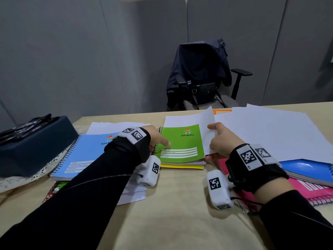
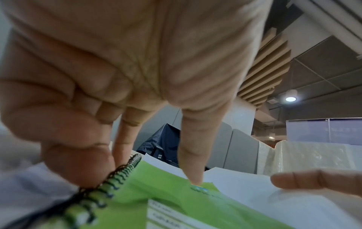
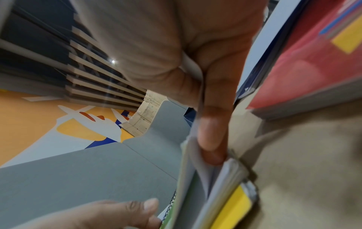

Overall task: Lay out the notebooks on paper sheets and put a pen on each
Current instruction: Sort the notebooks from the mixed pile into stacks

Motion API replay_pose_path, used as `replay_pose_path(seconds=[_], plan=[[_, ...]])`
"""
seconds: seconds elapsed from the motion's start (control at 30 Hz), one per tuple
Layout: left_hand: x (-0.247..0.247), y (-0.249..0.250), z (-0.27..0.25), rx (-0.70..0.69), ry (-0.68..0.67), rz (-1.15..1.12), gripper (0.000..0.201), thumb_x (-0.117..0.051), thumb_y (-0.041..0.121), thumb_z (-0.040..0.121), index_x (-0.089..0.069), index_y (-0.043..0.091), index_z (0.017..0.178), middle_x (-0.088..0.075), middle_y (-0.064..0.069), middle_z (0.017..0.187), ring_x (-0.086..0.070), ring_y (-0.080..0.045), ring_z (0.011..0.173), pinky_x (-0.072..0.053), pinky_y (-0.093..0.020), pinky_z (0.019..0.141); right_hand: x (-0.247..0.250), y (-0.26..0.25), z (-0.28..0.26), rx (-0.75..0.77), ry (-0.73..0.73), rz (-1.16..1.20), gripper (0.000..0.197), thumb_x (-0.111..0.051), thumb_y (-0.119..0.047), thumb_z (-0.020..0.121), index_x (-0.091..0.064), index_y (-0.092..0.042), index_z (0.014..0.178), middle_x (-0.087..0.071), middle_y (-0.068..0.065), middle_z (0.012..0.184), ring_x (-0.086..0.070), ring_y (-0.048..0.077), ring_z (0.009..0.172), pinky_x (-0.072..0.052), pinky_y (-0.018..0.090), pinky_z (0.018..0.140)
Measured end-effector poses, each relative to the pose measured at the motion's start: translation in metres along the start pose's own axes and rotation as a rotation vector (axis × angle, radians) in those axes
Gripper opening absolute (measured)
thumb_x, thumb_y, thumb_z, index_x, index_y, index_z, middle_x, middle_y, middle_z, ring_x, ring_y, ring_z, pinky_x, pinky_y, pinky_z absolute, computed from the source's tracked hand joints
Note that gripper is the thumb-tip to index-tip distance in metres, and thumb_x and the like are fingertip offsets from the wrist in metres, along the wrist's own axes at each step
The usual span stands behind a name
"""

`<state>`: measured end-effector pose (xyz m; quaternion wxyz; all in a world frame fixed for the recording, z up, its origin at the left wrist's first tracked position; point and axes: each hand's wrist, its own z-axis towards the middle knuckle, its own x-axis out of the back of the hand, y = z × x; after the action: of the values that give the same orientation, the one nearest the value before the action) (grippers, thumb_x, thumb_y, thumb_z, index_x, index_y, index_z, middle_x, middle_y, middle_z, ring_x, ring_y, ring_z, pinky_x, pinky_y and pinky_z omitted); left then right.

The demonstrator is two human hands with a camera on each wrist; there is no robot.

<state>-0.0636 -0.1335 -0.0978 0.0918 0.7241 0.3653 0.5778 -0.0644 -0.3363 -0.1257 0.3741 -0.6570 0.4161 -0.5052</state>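
A green spiral notebook (image 1: pixel 182 143) lies at the table's middle on top of a yellow notebook (image 1: pixel 182 166). My left hand (image 1: pixel 161 141) holds its spiral edge, with curled fingers (image 2: pixel 78 162) at the wire and one straight finger pressing the green notebook's cover (image 2: pixel 176 201). My right hand (image 1: pixel 212 136) pinches a white paper sheet (image 1: pixel 203 121) at the notebook's right edge, and the sheet stands lifted. In the right wrist view a finger (image 3: pixel 213 131) lies under the paper sheet (image 3: pixel 195 155), beside the yellow notebook (image 3: pixel 235 209). Black pens (image 1: pixel 27 127) rest on a dark box.
A light blue notebook (image 1: pixel 84 154) lies on white sheets at the left. At the right a pile of white sheets (image 1: pixel 270 134) covers a blue notebook (image 1: pixel 310 170) and a pink notebook (image 1: pixel 317 192). An orange notebook (image 1: pixel 221 111) peeks out behind. A chair (image 1: pixel 201 74) with a jacket stands beyond the table.
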Motion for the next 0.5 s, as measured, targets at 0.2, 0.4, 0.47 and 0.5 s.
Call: replay_pose_path(seconds=[0.2,0.4,0.47,0.5], plan=[[-0.0010,0.0001,0.0044,0.059,0.013,-0.115,0.030,-0.068,0.030,0.087,-0.048,0.008,0.081,-0.048,-0.010,0.076,-0.042,-0.017,0.055,-0.037,-0.022,0.046,-0.0011,0.0018,0.0021,0.000,-0.017,0.019,0.066,-0.029,0.016,0.087,-0.037,-0.026,0.137,-0.040,-0.002,0.090,-0.065,0.037,0.062,-0.059,0.053,0.069],[-0.0003,-0.0066,0.0074,0.106,-0.019,-0.257,0.024,-0.064,0.024,0.091,-0.047,0.008,0.092,-0.050,-0.010,0.072,-0.047,-0.016,0.047,-0.036,-0.017,0.039,-0.0008,0.0017,0.0028,0.033,-0.002,-0.047,0.063,-0.031,0.016,0.088,-0.037,-0.024,0.136,-0.050,0.004,0.099,-0.065,0.033,0.067,-0.060,0.044,0.058],[0.0003,-0.0062,0.0041,0.098,-0.063,-0.311,0.018,-0.063,0.013,0.091,-0.049,0.007,0.081,-0.054,-0.010,0.066,-0.051,-0.017,0.045,-0.040,-0.019,0.045,-0.0017,0.0011,0.0009,0.006,-0.029,-0.054,0.063,-0.029,0.016,0.089,-0.036,-0.026,0.136,-0.046,0.006,0.096,-0.066,0.037,0.065,-0.059,0.047,0.059],[0.0007,-0.0056,0.0030,0.077,-0.066,-0.315,0.018,-0.062,0.007,0.090,-0.050,0.004,0.077,-0.056,-0.011,0.063,-0.052,-0.018,0.045,-0.042,-0.021,0.046,-0.0013,0.0008,0.0000,0.004,-0.030,-0.063,0.063,-0.029,0.016,0.090,-0.036,-0.026,0.137,-0.045,0.006,0.096,-0.065,0.036,0.063,-0.060,0.041,0.055]])
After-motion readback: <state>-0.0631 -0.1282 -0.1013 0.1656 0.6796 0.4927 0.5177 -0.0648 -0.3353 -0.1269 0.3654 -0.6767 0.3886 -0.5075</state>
